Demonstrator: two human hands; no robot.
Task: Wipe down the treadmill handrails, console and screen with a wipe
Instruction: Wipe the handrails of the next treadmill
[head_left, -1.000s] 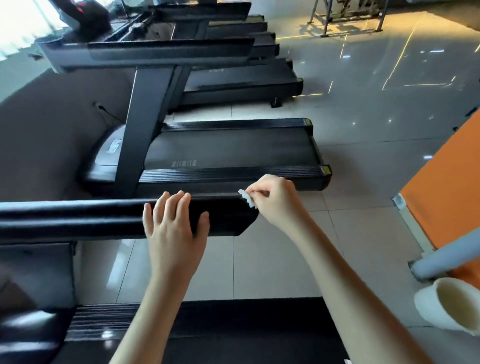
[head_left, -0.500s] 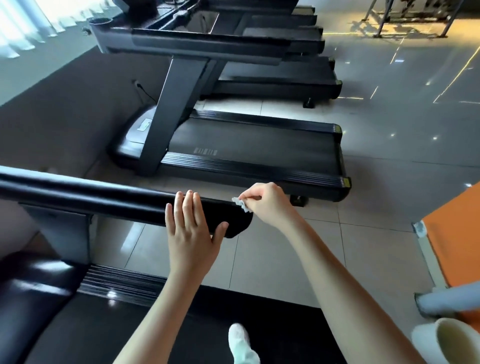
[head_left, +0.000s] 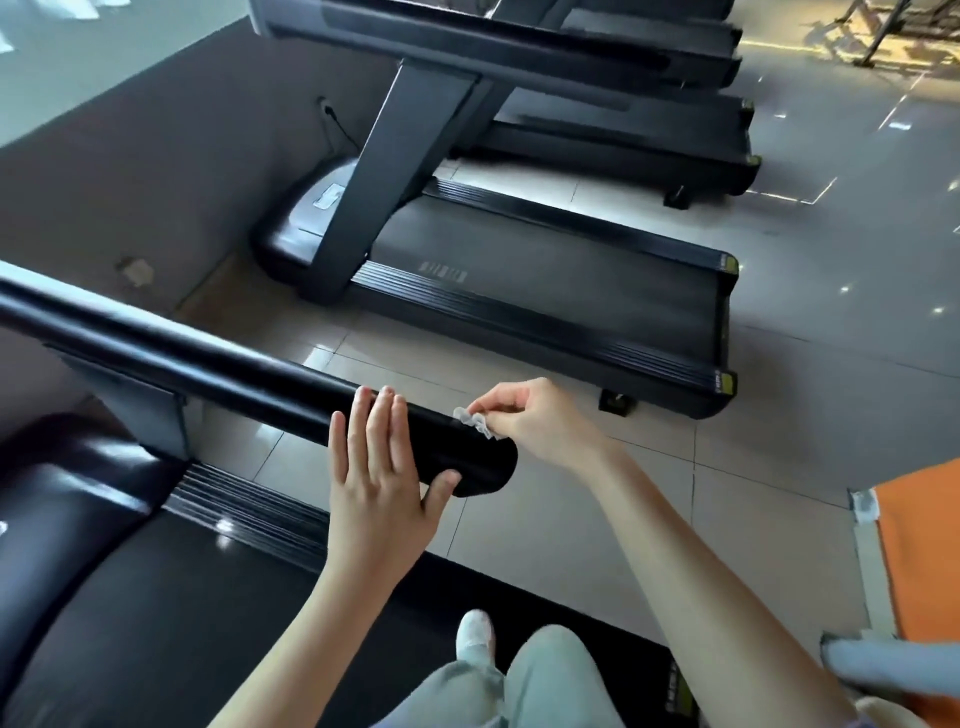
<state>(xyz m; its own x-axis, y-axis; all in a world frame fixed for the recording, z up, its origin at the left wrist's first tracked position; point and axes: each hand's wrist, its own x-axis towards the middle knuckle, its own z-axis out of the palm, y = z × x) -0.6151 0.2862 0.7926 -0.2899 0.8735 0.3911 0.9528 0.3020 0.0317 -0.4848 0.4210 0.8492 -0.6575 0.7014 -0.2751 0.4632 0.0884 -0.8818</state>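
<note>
Head view: the black handrail (head_left: 208, 371) runs from far left down to its rounded end beside the right hand (head_left: 535, 421), which pinches a small crumpled wipe (head_left: 471, 420) there. The left hand (head_left: 382, 483) lies flat on the rail, fingers straight, so wiping probably runs leftward.

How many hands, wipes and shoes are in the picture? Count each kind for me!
Hands: 2, the left hand and the right hand
Wipes: 1, the white wipe
Shoes: 1, the white shoe
Total: 4
</note>
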